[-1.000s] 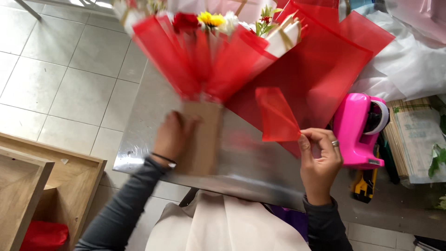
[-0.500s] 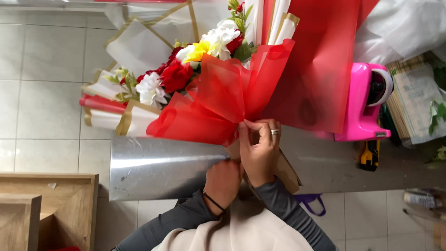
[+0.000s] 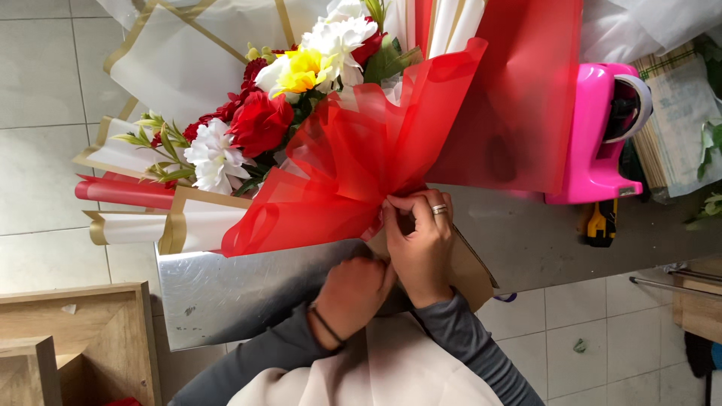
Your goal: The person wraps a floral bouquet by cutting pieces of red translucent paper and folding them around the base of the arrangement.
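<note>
Bouquet lies across the metal table, its head overhanging the table's far-left edge above the tiled floor. Flowers: red roses, white chrysanthemum-type blooms, one yellow bloom, green buds and leaves. Outer wrap is white paper with gold borders; over it, sheer red wrap fanned into folds and gathered to a narrow neck.

Long axis runs from the gathered neck near the table's front edge out to the upper left; blooms point away from the person, stems toward them. Stem end is covered by brown kraft paper, sticking out below the neck toward the person.

Right hand, ring on one finger, is closed on the red wrap at the neck, fingertips pinching the gather. Left hand, dark band at the wrist, is curled shut around the stem end just beneath the neck, touching the right hand.

Right of the bouquet on the table: a large loose red sheet, then a pink tape dispenser standing just beside it. A yellow-and-black tool lies just below the dispenser. Further right, stacked paper. Wooden crate on the floor, left of the table.
</note>
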